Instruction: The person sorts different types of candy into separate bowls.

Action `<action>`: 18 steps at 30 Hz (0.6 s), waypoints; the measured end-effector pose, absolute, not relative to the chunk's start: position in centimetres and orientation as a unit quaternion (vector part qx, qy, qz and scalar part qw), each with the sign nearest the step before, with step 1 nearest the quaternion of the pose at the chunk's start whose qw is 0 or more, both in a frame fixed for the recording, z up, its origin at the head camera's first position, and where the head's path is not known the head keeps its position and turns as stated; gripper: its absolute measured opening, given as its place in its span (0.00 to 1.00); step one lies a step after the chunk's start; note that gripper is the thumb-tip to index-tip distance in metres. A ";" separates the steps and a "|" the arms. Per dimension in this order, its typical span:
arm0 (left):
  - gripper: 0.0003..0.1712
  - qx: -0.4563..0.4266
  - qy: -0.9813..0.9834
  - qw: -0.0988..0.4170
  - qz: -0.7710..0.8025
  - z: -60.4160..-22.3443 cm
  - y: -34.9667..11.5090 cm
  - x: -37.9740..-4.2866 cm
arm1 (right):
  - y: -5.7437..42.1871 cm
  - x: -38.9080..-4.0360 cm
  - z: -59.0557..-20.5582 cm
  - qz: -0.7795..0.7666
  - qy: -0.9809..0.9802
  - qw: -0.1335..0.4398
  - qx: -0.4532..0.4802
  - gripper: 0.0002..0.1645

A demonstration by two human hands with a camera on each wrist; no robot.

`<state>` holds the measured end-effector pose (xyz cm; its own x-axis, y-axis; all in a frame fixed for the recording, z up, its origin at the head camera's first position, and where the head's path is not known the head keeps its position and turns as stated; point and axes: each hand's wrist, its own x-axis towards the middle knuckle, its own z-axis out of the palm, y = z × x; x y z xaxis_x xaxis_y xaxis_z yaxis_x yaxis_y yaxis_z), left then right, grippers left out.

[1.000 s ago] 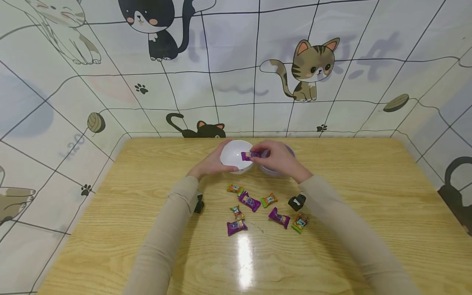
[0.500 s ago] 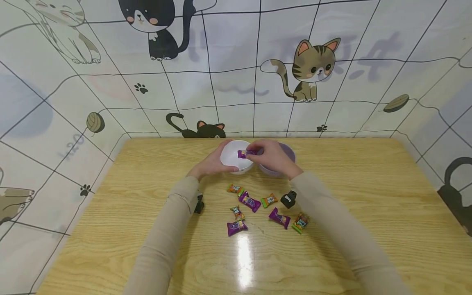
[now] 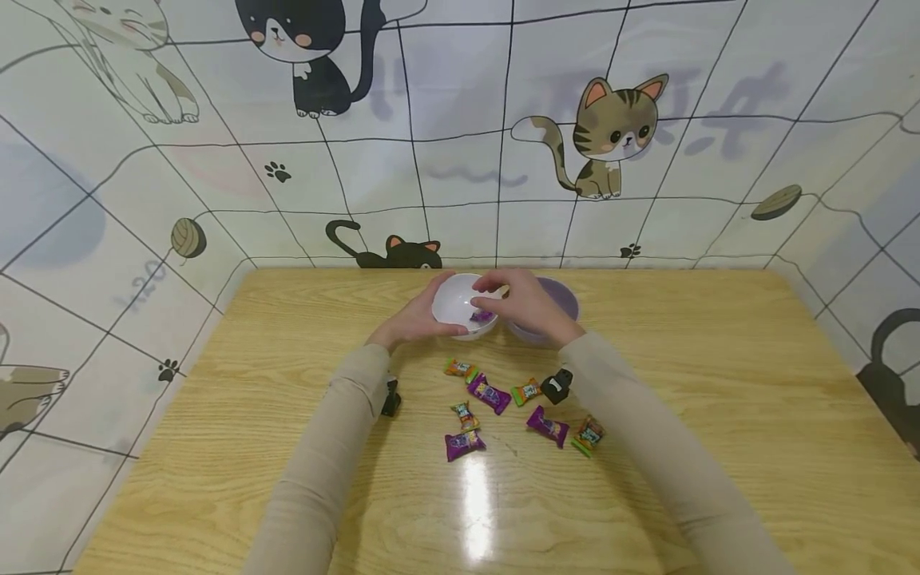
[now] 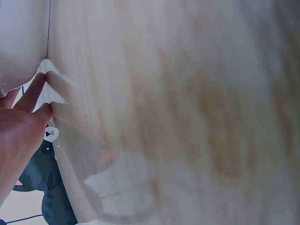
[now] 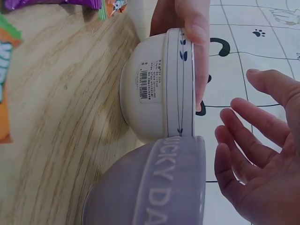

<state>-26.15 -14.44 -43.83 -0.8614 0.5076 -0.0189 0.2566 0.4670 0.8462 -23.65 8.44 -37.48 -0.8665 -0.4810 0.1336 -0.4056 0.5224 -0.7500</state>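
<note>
My left hand (image 3: 411, 321) holds the side of a white bowl (image 3: 451, 300), thumb at the near rim and fingers behind. In the right wrist view the bowl (image 5: 152, 89) shows a barcode label and a leaf-pattern band. A purple-wrapped candy (image 3: 481, 317) lies inside the bowl. Just above it hovers my right hand (image 3: 528, 305), thumb and fingers apart. The right wrist view shows this hand (image 5: 262, 154) holding nothing. A lavender bowl (image 3: 562, 299), with raised lettering in the right wrist view, stands touching the white one, partly hidden under the right hand.
Nearer me on the wooden table (image 3: 719, 383) lie several wrapped candies: purple ones such as this candy (image 3: 489, 394), and orange-green ones such as this candy (image 3: 527, 391). Black wrist devices (image 3: 557, 386) sit below both forearms. A cat-print backdrop (image 3: 460, 176) borders the table's far edge.
My right hand has moved slightly left over the white bowl and let go of the purple candy, which now lies in it. The left hand keeps its hold on the bowl.
</note>
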 end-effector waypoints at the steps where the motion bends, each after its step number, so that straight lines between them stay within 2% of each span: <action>1: 0.59 0.226 0.846 0.135 0.464 -43.9 -14.4 -26.2 | 8.6 -23.5 -37.5 -0.419 0.870 0.046 -0.255 0.20; 10: 0.60 0.219 0.847 0.133 0.467 -43.8 -14.3 -26.1 | 9.7 -21.4 -37.0 -0.426 0.868 0.045 -0.253 0.18; 18: 0.60 0.224 0.843 0.129 0.472 -43.8 -14.3 -26.0 | 10.9 -19.3 -37.7 -0.443 0.844 0.032 -0.302 0.13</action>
<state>-25.95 -14.32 -43.83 -0.8670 0.4983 -0.0053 0.2554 0.4536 0.8538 -19.26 10.95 -37.68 -0.8154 -0.5379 0.2140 -0.4816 0.4252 -0.7663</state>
